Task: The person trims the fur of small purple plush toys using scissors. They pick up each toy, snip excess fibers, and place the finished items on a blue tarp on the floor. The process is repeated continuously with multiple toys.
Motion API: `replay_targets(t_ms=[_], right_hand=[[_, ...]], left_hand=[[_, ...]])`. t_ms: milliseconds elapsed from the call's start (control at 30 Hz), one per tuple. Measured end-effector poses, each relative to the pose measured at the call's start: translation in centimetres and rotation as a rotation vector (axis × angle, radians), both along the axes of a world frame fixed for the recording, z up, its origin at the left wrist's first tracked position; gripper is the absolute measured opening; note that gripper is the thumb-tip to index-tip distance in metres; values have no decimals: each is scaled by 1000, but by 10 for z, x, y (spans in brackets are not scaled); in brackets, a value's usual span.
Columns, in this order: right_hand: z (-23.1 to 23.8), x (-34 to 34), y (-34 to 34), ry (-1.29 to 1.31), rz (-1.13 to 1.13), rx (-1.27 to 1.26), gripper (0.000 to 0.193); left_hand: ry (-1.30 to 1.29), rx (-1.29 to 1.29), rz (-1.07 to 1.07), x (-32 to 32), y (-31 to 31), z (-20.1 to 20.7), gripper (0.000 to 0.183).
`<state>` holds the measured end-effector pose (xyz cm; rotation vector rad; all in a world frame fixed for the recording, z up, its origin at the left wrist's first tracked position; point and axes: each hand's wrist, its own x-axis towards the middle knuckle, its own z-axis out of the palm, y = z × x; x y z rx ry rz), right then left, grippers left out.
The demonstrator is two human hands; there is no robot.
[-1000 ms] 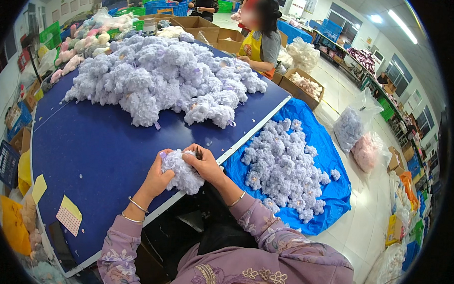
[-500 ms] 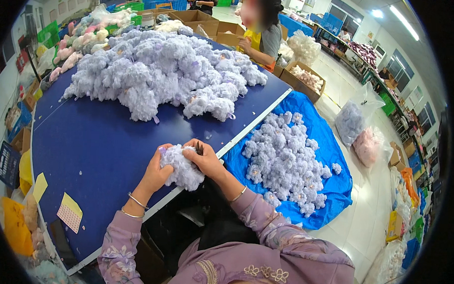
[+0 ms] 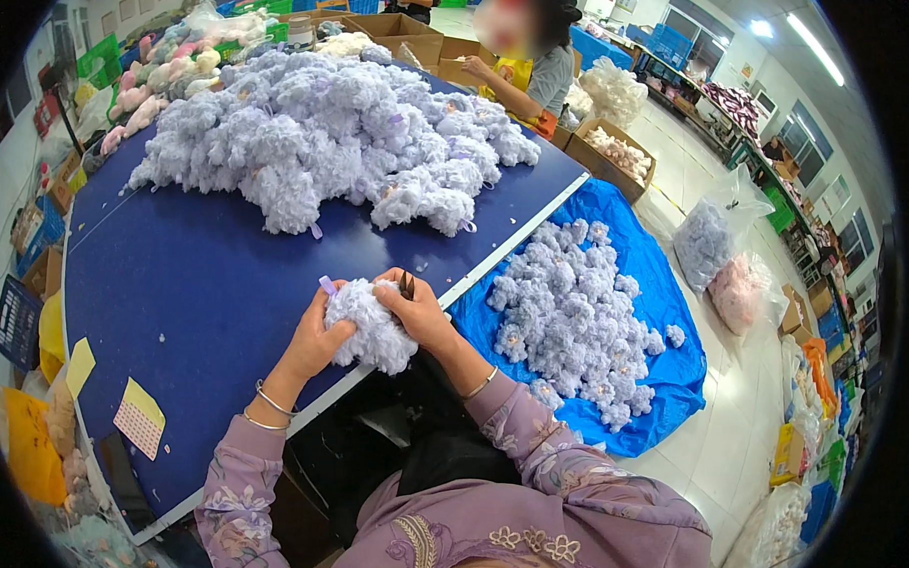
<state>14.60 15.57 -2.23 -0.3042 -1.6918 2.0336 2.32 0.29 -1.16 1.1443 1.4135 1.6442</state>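
Your left hand (image 3: 317, 339) cups the fluffy toy (image 3: 371, 326) at the table's (image 3: 174, 294) near edge; right hand (image 3: 423, 313) pinches small snips (image 3: 406, 284) on top.

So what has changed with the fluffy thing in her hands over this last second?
Little. Both hands still hold the same lavender plush piece at the table's near edge; the left hand has wrapped further around its side, and the right hand stays on top with a small dark tool. The big pile on the blue table and the heap on the blue sheet are unchanged.
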Motion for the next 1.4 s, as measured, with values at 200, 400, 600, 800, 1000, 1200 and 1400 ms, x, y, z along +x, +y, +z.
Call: replay_targets(t_ms=[200, 400, 600, 800, 1000, 1200, 1400], right_hand=[[2, 0, -1, -10, 1, 3, 20], [-1, -1, 0, -24, -2, 9, 20], [0, 0, 0, -11, -17, 6, 20], [-1, 0, 1, -17, -12, 1, 21], [1, 0, 0, -11, -3, 5, 21], [-1, -1, 0, -6, 6, 8, 19], [-4, -2, 1, 7, -6, -3, 17]], left_hand=[[-21, -1, 9, 2, -1, 1, 51], [-21, 2, 12, 1, -1, 1, 51], [-9, 1, 14, -2, 0, -5, 51], [-21, -3, 23, -1, 0, -4, 52], [-20, -25, 27, -2, 0, -4, 55], [43, -43, 39, -2, -2, -2, 56], [41, -44, 41, -4, -2, -6, 58]])
